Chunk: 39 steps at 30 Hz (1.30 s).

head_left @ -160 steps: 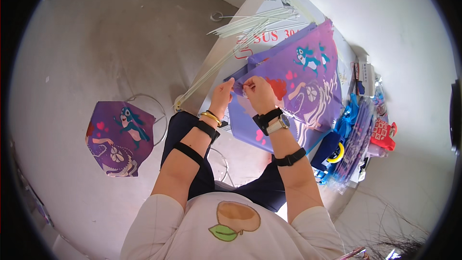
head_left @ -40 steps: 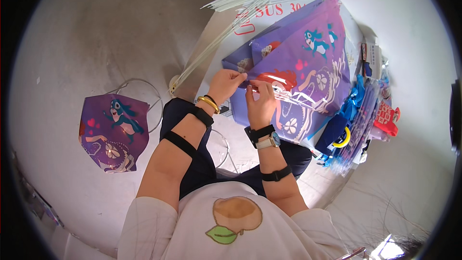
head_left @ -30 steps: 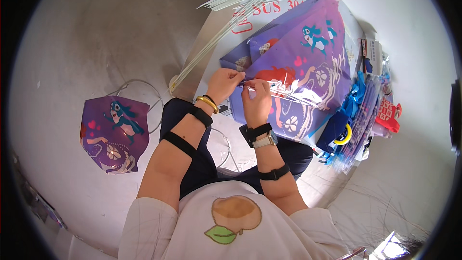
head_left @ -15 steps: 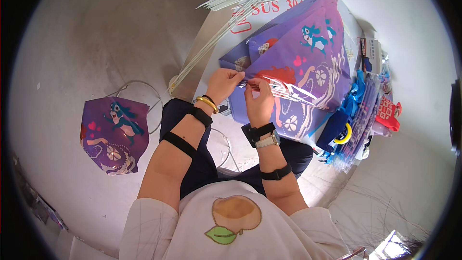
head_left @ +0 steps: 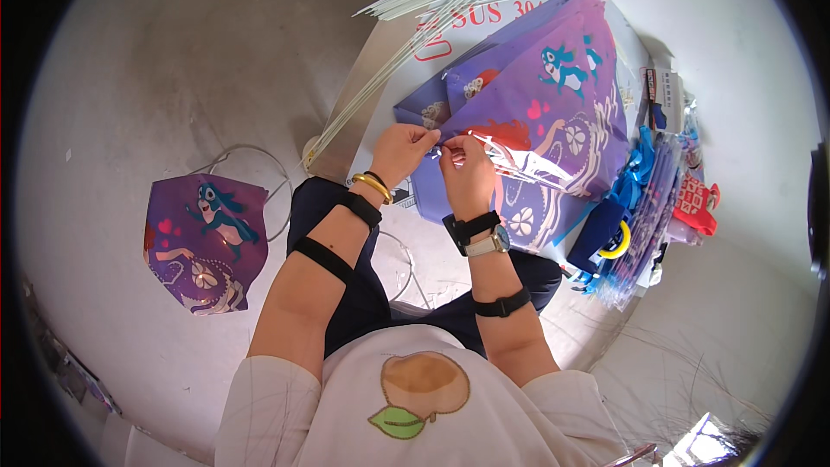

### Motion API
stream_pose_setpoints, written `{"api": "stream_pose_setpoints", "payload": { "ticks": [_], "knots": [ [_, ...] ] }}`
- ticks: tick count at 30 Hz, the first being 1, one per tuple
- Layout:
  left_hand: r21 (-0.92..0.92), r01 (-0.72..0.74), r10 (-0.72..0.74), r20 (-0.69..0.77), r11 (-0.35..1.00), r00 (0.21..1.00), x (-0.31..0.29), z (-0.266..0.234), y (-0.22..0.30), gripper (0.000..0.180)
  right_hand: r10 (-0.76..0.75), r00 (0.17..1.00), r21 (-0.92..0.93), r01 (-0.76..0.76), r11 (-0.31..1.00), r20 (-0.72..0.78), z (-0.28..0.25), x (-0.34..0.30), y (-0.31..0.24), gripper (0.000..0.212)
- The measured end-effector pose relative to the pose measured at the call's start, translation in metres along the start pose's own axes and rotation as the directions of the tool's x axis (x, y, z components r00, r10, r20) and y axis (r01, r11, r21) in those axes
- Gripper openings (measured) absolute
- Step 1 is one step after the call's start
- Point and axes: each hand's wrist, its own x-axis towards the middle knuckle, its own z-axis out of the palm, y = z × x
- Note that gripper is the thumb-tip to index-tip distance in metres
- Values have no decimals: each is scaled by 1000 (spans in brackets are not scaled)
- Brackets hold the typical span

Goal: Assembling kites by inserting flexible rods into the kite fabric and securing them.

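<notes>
A stack of purple printed sheets (head_left: 562, 112) lies in front of me, bearing a red-haired mermaid, blue animals and white flowers. My left hand (head_left: 402, 154) pinches the near left edge of a sheet between thumb and forefinger. Close beside it, my right hand (head_left: 469, 171) is closed with curled fingers over the same edge. Something small and shiny shows between the two hands, too small to name. White streaks run across the sheet just right of my right hand; whether they are thin strips or glare, I cannot tell.
Thin white rods (head_left: 389, 69) lie fanned along the far left of a white box (head_left: 363, 134) with red print. Packaged blue and purple items (head_left: 644, 207) and a red piece (head_left: 699, 206) sit at right. Another purple printed sheet (head_left: 207, 242) is on the floor at left, near a wire loop (head_left: 281, 173).
My right hand has turned slightly and its wrist has shifted a little to the right and down. The white streaks beside it have changed shape. My left hand stays in place.
</notes>
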Motion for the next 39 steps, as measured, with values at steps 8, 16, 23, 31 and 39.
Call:
{"api": "stream_pose_setpoints", "payload": {
  "ticks": [8,16,23,31,39],
  "knots": [
    [16,-42,43,-6,999,999,0,-1,-3,43,-39,997,-142,47,989,62,-3,6,-8,9],
    [33,-10,11,-13,999,1000,-2,0,1,40,-124,990,-221,134,966,61,-1,5,-8,12],
    [31,-23,23,-17,999,1000,-2,-1,5,40,-178,984,-195,181,964,30,0,-1,-10,12],
    [75,-12,12,1,997,1000,-1,-2,2,39,-68,996,-177,77,981,54,-13,-1,-14,13],
    [58,-15,15,-6,998,1000,-2,-2,3,38,-103,993,-237,112,965,49,-6,2,-8,11]
  ]
}}
